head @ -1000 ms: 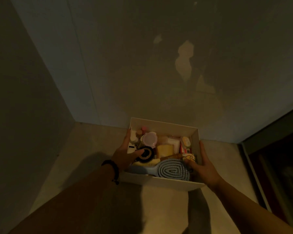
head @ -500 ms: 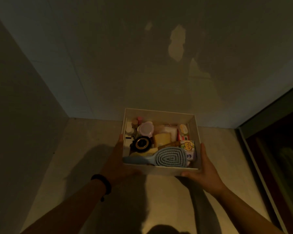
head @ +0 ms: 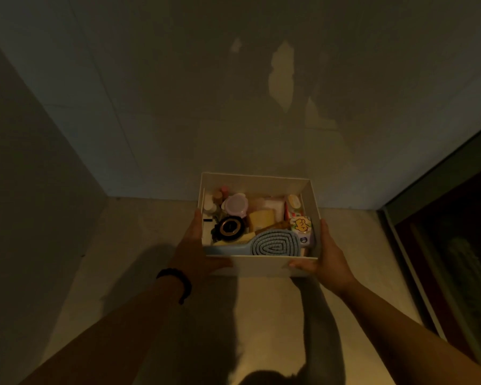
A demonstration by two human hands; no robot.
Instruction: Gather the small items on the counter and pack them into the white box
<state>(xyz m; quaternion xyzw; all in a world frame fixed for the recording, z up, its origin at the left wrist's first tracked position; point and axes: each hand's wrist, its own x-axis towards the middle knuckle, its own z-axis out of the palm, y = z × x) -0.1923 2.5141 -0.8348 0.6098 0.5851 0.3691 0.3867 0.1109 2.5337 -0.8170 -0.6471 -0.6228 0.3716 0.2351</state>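
- Box (head: 257, 266), white and open-topped, is held in both hands over the pale bench (head: 139, 245), near the corner where two walls meet; whether its base touches the bench cannot be told.
- Left hand (head: 196, 252) grips the box's left side, thumb across the near wall, fingers (head: 197, 222) flat along the outer left wall.
- Right hand (head: 326, 258) clasps the right near corner, thumb on the near wall, fingers up the right side.
- A dark band (head: 178, 283) sits on the left wrist.
- Inside, a blue brush (head: 272, 244) lies along the near wall, handle pointing left.
- Behind it are a round black compact (head: 229, 227), a pink lidded tub (head: 235, 207), a yellow block (head: 261, 218), and a printed packet (head: 300, 225) at the right.
- Small bottles (head: 215, 197) stand in the far left corner.
- Arm shadows fall on the bench below the box.
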